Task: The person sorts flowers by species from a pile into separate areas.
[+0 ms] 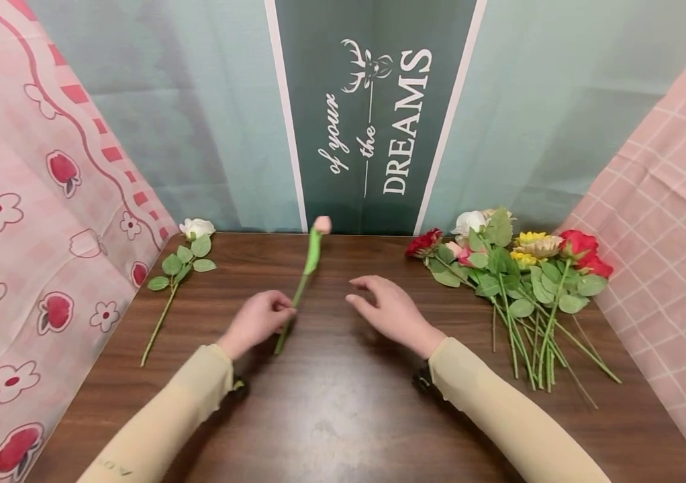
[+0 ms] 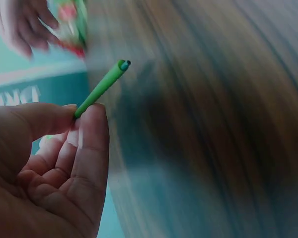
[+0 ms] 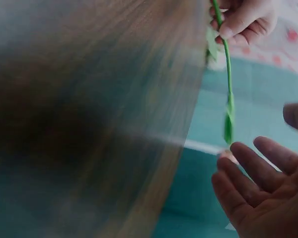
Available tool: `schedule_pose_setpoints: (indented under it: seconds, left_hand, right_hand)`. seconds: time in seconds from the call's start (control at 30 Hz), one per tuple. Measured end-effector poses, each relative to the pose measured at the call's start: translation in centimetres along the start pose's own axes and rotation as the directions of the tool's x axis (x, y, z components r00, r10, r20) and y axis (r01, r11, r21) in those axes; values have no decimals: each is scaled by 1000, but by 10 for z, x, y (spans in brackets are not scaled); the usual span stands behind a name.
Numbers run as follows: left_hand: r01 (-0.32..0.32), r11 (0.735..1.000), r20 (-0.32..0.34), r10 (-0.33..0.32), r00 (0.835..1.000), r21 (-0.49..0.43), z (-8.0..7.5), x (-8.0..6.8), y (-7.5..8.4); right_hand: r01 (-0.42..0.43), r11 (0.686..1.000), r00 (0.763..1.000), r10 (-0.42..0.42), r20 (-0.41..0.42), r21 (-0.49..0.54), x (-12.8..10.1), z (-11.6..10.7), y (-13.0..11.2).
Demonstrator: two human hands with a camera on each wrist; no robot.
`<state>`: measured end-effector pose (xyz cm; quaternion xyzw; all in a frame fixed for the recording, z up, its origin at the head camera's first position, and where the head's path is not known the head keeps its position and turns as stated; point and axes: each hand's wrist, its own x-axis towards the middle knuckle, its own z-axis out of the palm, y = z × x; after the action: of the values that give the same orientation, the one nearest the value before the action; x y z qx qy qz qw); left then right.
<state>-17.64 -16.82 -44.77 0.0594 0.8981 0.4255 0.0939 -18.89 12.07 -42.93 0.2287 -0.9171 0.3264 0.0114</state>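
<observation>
Fingers of the left hand (image 1: 256,320) are pinching the thin green stem of a pink flower (image 1: 307,265) near its cut end, thumb against forefinger, as the left wrist view is showing with the stem (image 2: 102,88) poking out past the fingertips. The flower is lying over the middle of the table (image 1: 343,402), its small pink bud pointing at the far edge and its stem running back toward the person. The right hand (image 1: 386,310) is hovering just to the right of it, fingers relaxed and spread, holding nothing. The flower is looking light and probably artificial, with a stem that appears fairly stiff and smooth, so a two-finger pinch should be enough, though the smooth stem may be turning or slipping in so small a grip. The bud and the leaf wrapping below it are likely the soft parts, better left untouched; the bare lower stem, or its middle for steadier balance, is looking like the best place to hold. A white rose (image 1: 178,268) is lying at the far left, and a bunch of flowers (image 1: 512,275) is resting at the right.
</observation>
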Motion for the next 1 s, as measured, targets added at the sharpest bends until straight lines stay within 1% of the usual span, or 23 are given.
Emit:
schedule_pose_setpoints:
  seconds: [0.03, 0.07, 0.1, 0.17, 0.27, 0.33, 0.43, 0.57, 0.63, 0.83, 1.0]
  left_hand:
    - [25, 999, -11, -24, 1000, 24, -13, -3, -11]
    - [48, 998, -21, -47, 999, 44, -25, -5, -21]
    - [67, 996, -31, -65, 997, 61, -37, -8, -31]
    - [94, 990, -44, -90, 995, 101, -57, -13, -46]
    - [119, 981, -57, -111, 992, 153, -78, -18, -58]
    - [124, 976, -58, -116, 992, 177, -85, -19, -63]
    - [137, 974, -52, -129, 990, 183, -89, -19, -67]
    - [148, 972, -47, -142, 989, 183, -87, -17, -68]
    - [147, 973, -50, -140, 989, 176, -86, -15, -69]
    - [137, 978, -58, -130, 990, 160, -82, -12, -70]
    - [142, 977, -42, -137, 990, 158, -82, -13, -69]
  right_hand:
    - [55, 996, 998, -52, 37, -74, 4, 3, -5]
    - [113, 983, 992, -103, 77, -146, 8, 7, -10]
    - [165, 965, 982, -143, 121, -204, 12, 10, -16]
    - [251, 925, 960, -201, 194, -286, 19, 18, -26]
    - [338, 871, 929, -248, 274, -357, 30, 29, -41]
    - [361, 855, 917, -253, 307, -373, 35, 35, -49]
    - [382, 845, 904, -258, 340, -374, 39, 44, -58]
    - [385, 847, 897, -250, 365, -365, 38, 50, -62]
    - [376, 849, 898, -235, 373, -370, 36, 51, -59]
    - [329, 871, 903, -177, 391, -365, 30, 48, -49]
    - [314, 874, 907, -160, 390, -371, 27, 45, -41]
